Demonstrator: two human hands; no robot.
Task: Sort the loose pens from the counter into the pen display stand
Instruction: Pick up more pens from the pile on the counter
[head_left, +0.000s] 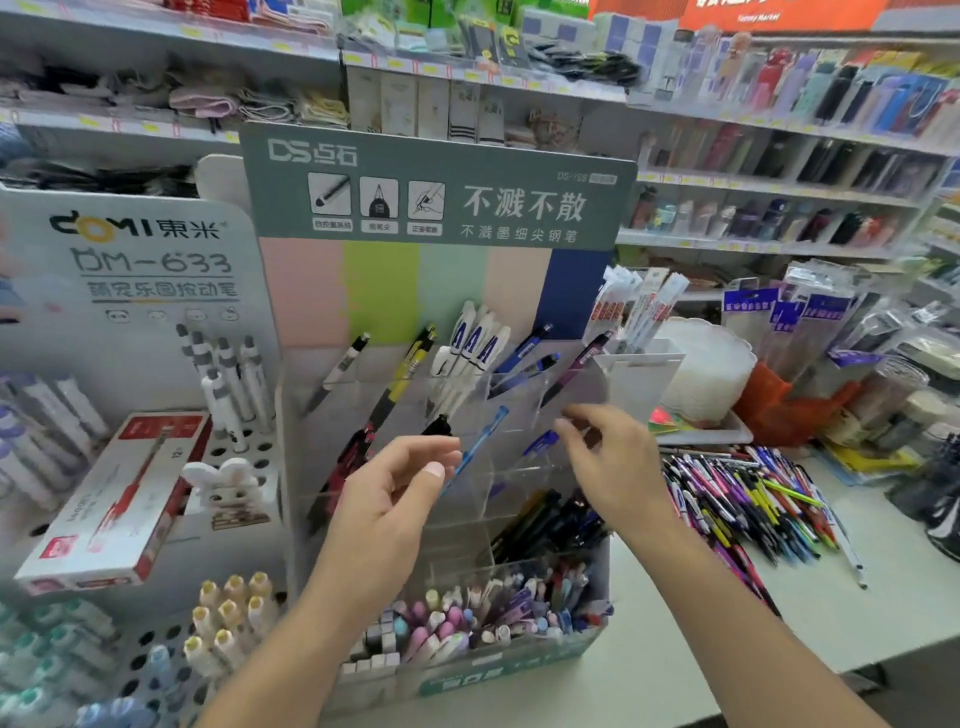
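The pen display stand has a green header, a pastel backboard and clear tiered compartments. It holds a few pens in its upper rows and several in its lower ones. My left hand hovers in front of the middle row with fingers loosely curled, its thumb tip beside a light blue pen that leans in a compartment. My right hand reaches into the row from the right, fingertips just above a dark blue pen, with nothing visible between them. The loose pens lie in a heap on the white counter to the right.
A second stand with panda pens and a red-and-white pen box stands to the left. White pen holders and a stack of white plates sit behind the heap. Shop shelves fill the background. The counter edge runs at lower right.
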